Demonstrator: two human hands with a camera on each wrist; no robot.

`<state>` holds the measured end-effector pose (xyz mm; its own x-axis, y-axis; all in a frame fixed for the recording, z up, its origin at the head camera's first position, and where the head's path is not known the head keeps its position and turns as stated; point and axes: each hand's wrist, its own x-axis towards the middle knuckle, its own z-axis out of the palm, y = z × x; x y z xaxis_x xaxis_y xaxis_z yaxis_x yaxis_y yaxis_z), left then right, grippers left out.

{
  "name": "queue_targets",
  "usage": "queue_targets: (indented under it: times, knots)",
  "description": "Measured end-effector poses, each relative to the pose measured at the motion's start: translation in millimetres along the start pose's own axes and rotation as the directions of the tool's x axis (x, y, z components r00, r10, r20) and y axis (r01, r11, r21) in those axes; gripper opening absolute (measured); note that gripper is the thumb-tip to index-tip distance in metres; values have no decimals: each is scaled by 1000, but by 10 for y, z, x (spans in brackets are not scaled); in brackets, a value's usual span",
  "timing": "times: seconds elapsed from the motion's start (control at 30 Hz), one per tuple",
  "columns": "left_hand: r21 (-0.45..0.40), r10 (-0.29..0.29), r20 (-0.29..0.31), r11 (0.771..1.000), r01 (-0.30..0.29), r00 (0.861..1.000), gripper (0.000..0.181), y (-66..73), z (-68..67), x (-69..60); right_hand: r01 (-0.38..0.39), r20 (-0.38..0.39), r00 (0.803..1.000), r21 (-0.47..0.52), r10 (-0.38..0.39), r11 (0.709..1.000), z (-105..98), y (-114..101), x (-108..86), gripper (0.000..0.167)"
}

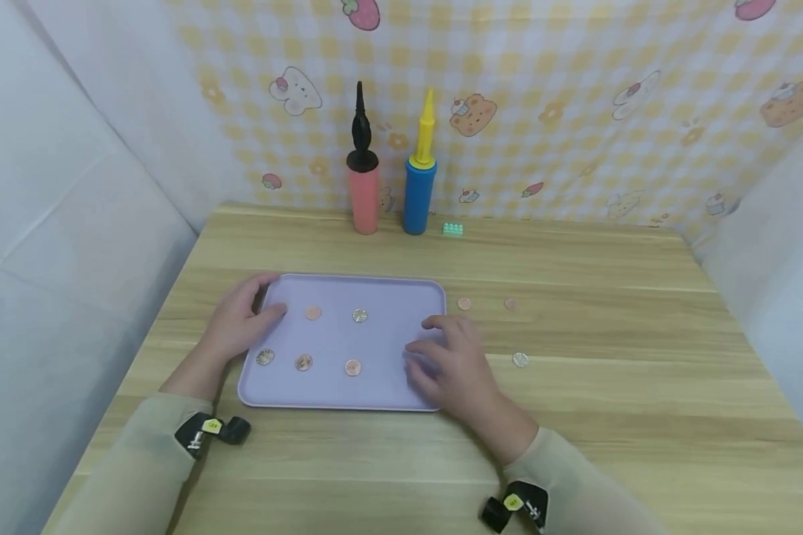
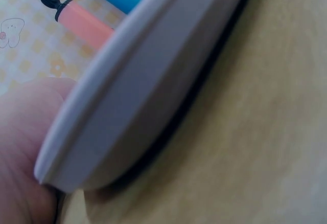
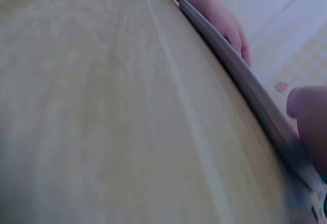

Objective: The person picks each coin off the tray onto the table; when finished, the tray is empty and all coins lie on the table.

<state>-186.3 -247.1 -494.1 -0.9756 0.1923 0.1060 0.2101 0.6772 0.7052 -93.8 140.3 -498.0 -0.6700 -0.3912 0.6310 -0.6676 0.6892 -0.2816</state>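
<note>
A lilac tray (image 1: 334, 394) lies on the table with several coins spread on it, among them a silvery coin (image 1: 360, 316) and a copper coin (image 1: 352, 368). My left hand (image 1: 244, 319) holds the tray's left side, thumb over the rim and fingers along the outer edge. Over the right side of the tray, my right hand (image 1: 456, 368) has its fingers loosely bent, and nothing shows between them. To the right of the tray lie two copper coins, one (image 1: 465, 304) near the rim and one (image 1: 511, 304) farther off, plus a silvery coin (image 1: 520, 360).
At the back of the table stand a pink hand pump (image 1: 364, 199) with a black nozzle and a blue hand pump (image 1: 419, 197) with a yellow nozzle. Beside them sits a small mint-green toy brick (image 1: 453, 229). A checked curtain (image 1: 549, 111) hangs behind.
</note>
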Motion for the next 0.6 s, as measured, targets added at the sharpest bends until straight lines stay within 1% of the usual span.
queue_targets:
  times: [0.13, 0.27, 0.37, 0.47, 0.6]
  knots:
    - [2, 1, 3, 1000, -1, 1000, 59, 5, -5, -3, 7, -16, 1000, -97, -8, 995, 22, -93, 81, 16]
    - [1, -1, 8, 1000, 1, 1000, 60, 25, -8, -11, 5, -34, 999, -118, -9, 993, 81, -129, 128, 15]
    - [-1, -6, 12, 1000, 6, 1000, 60, 31, -12, -14, 13, -30, 999, -121, -17, 993, 132, -149, 145, 15]
    - [-2, -8, 16, 1000, 8, 1000, 60, 29, -12, -12, 27, 2, 1000, -124, -27, 992, 172, -177, 166, 16]
    - [0, -5, 10, 1000, 5, 1000, 59, 23, -7, -9, 35, 81, 996, -121, -25, 992, 217, -233, 208, 24]
